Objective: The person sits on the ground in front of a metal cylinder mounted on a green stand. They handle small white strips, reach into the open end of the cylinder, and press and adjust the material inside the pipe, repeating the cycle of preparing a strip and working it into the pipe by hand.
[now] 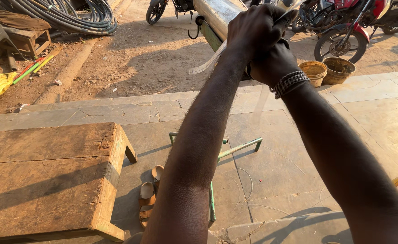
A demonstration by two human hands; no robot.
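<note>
We see both arms stretched out over a paved stone floor [298,149], the left hand [257,27] fisted tight around a thin clear strip [208,61] that curls away to the left, with a shiny metal cylinder [217,13] just behind it. The right hand [271,63] (a beaded bracelet [289,82] at its wrist) is curled shut directly beneath the left, though what it grips we cannot tell. A worn wooden bench [50,176] stands at lower left beside brown sandals [148,199], a green metal frame [235,149] below the arms, two muddy buckets [327,70] and parked motorcycles [348,27] beyond.
</note>
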